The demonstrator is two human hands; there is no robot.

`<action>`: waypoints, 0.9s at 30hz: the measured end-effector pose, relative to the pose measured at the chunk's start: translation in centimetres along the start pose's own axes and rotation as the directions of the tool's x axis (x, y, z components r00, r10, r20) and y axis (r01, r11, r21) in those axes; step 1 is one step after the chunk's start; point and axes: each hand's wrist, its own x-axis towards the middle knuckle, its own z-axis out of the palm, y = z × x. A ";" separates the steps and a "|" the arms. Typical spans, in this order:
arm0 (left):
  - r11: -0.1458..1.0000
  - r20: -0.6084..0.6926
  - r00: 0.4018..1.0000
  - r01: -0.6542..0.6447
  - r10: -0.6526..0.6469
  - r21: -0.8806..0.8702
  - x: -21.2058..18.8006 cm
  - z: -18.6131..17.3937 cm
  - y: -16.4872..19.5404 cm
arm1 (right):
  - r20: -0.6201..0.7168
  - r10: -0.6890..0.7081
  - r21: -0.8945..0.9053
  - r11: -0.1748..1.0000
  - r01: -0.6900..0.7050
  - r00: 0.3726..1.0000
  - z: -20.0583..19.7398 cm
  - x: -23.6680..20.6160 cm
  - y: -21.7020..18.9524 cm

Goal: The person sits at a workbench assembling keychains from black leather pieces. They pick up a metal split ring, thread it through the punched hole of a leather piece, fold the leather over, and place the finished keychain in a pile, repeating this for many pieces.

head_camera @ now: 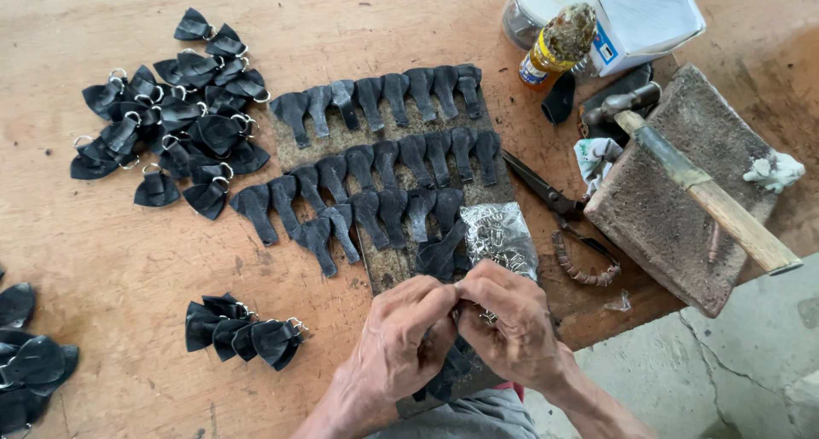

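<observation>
**Q:** Both hands pinched together, on what?

**A:** Left hand (401,341) and right hand (510,324) meet fingertip to fingertip at six o'clock, just over the table's near edge. Their fingers are closed tight on a small black leather piece (444,371), with a glint of metal ring (488,317) between them.

**Q:** What does the piece look like?

**A:** Dark, thin and floppy; only a strip shows, hanging below the fingers. Matching flat cut-outs (384,149) lie in rows on a board (380,273) at twelve o'clock.

**Q:** What could go wrong?

**A:** My judgement: the tiny ring could slip from the pinch and drop off the table edge, since the hands work right over it. A clear bag of rings (499,234) sits just beyond the knuckles and could be nudged and spilled.

**Q:** Anything else nearby?

**A:** Finished folded pieces (171,115) heaped at ten o'clock, scissors (554,204) at two, a hammer (699,183) on a worn block (657,226) at three.
</observation>
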 end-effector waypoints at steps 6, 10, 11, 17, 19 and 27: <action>0.999 -0.062 0.998 0.026 -0.028 -0.028 -0.5 -2.1 -0.2 | 0.023 0.024 -0.028 0.999 -0.023 0.999 0.1 0.6 -0.3; 0.994 -0.059 0.992 0.111 -0.110 0.023 -0.1 -2.1 0.2 | 0.028 0.040 -0.075 0.996 -0.038 0.999 -0.7 0.5 0.2; 0.990 -0.075 0.988 0.137 -0.135 0.021 -0.1 -2.0 0.4 | 0.022 0.043 -0.111 0.993 -0.040 0.999 -1.3 0.3 0.4; 0.882 -0.286 0.925 0.341 -0.252 0.325 -4.8 -6.4 2.2 | -0.019 0.084 -0.226 0.970 -0.087 0.996 -4.0 -2.4 1.0; 0.694 -0.340 0.861 0.507 -0.378 0.511 -6.4 -8.3 1.9 | 0.051 0.113 -0.216 0.971 -0.100 0.992 -3.9 -3.1 1.0; 0.592 -0.377 0.905 0.417 -0.199 0.689 -6.4 -8.5 1.5 | 0.101 0.123 -0.288 0.953 -0.089 0.987 -2.3 -3.5 0.4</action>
